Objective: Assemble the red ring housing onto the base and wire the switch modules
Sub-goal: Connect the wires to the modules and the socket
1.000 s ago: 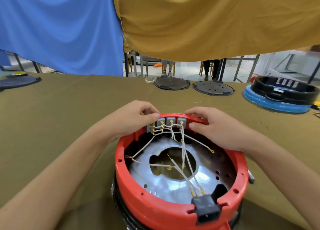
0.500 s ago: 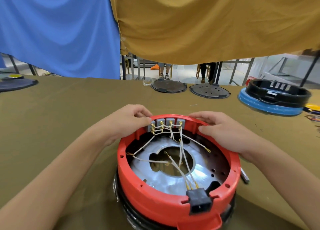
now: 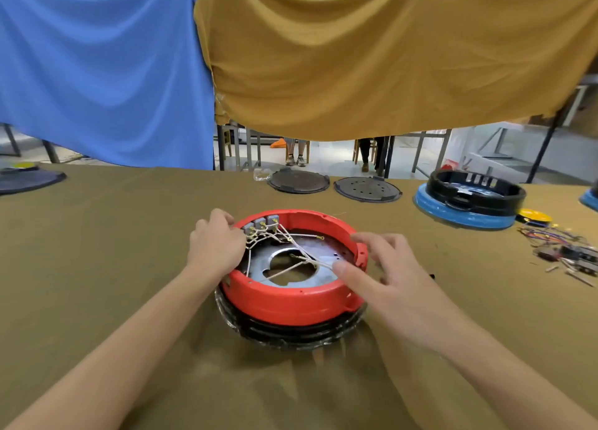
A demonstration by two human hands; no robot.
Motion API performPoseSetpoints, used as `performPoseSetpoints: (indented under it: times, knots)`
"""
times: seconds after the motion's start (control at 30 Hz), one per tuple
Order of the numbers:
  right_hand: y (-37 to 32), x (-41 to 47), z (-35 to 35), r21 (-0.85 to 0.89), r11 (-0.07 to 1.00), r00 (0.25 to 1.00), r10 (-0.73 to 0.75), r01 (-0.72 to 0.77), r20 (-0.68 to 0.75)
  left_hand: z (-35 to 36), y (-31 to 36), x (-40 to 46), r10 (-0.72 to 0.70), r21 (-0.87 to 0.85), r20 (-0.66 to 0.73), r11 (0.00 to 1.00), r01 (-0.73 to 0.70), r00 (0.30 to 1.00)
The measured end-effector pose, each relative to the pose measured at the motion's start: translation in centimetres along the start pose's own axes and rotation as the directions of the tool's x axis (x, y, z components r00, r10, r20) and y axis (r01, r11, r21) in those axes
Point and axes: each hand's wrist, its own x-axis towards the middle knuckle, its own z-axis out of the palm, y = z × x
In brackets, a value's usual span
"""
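Note:
The red ring housing [image 3: 291, 300] sits on the black base [image 3: 291, 334] in the middle of the olive cloth table. A row of grey switch modules [image 3: 260, 224] is set in its far-left wall, and white wires [image 3: 301, 251] run from them across the silver plate [image 3: 259, 266] inside. My left hand [image 3: 215, 245] grips the ring's left rim beside the modules, fingers curled over the edge. My right hand [image 3: 388, 277] hovers at the right rim with fingers spread, its thumb over the wires.
Two dark round lids [image 3: 298, 181] [image 3: 367, 189] lie at the far edge. A black housing on a blue base [image 3: 469, 203] stands at the right, with a yellow disc [image 3: 534, 216] and loose wires and parts [image 3: 566, 251] beside it. Blue and mustard cloths hang behind.
The ring and base have turned, carrying the switch modules from far middle to far left; the black socket is out of sight. My right hand has left the rim and opened.

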Motion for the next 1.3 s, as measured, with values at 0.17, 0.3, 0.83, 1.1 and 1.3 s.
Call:
performPoseSetpoints:
  times: [0.17, 0.3, 0.83, 1.1, 1.3]
  knots:
    - [1.5, -0.7, 0.5, 0.049, 0.999, 0.998, -0.008, 0.005, 0.06, -1.6, -1.0, -3.2, -0.064, -0.2, 0.109, 0.976, 0.085, 0.992]
    - [2.2, 0.2, -1.0, 0.182, 0.98, 0.997, 0.073, -0.076, 0.023, -2.0, -1.9, -5.0, 0.059, -0.253, 0.054, 0.967, -0.043, 0.997]
    - [3.6, 2.9, 3.3, 0.431, 0.883, 0.92, 0.31, -0.185, -0.239, 3.0, -2.4, -5.4, 0.122, -0.685, 0.138, 0.728, 0.006, 0.983]
    - [4.1, 2.8, 3.6, 0.399, 0.899, 0.917, 0.3, -0.18, -0.262, 3.5, -3.1, -4.1, 0.192, -0.657, 0.217, 0.754, -0.002, 0.957]
    - [3.5, 2.2, 3.5, 0.424, 0.892, 0.906, 0.301, -0.158, -0.297, 3.3, -2.6, -5.1, 0.157, -0.666, 0.193, 0.746, 0.012, 0.969]
